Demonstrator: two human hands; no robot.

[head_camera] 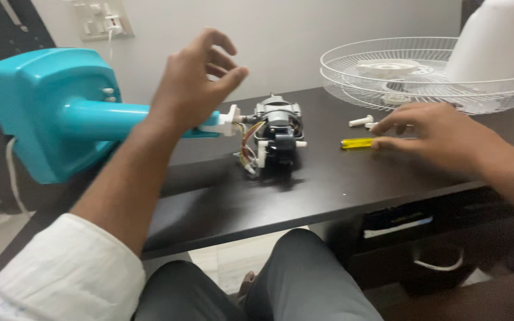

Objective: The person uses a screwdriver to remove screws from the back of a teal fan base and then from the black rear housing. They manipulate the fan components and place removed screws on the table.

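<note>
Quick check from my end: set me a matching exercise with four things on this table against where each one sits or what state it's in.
Things:
1. left hand
2. right hand
3. fan motor
4. wire fan guard

States or places:
a. fingers touching the yellow screwdriver handle
b. lying flat at the far right of the dark table
c. raised, open, over the turquoise fan housing
d. bare, coloured wires showing, at the housing's neck

Pairs: 1-c, 2-a, 3-d, 4-b

Soft even daylight, slight motion blur
</note>
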